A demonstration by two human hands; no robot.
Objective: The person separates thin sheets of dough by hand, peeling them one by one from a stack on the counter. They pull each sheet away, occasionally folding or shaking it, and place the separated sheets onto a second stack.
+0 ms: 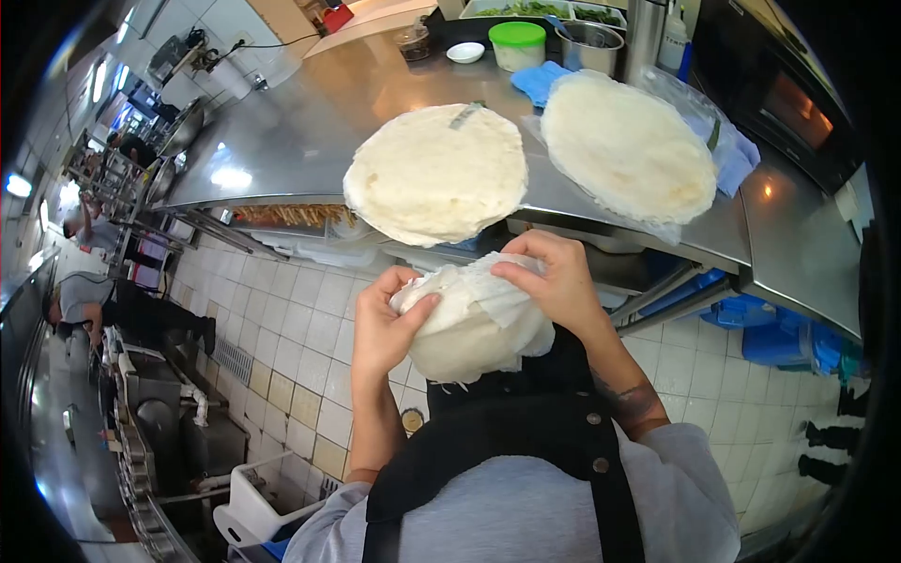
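Observation:
In front of my apron I hold a thin, white flatbread [479,333], folded over and creased, with ragged edges. My left hand [385,324] grips its left side, thumb on top. My right hand [556,281] pinches the upper right edge between thumb and fingers. Just beyond, a round pile of pale flatbread [436,178] overhangs the counter's front edge, a greyish strip lying on its far side. To its right, a second pile of flatbread [624,145] rests on clear plastic and blue cloth. How many layers I hold cannot be made out.
The steel counter [291,122] carries a green-lidded tub [517,45], a metal pot [587,47], a small white bowl [465,53] and trays of greens [521,9]. An oven [779,84] stands at right. Blue bags [779,328] hang below. At far left, a person [113,305] bends over equipment.

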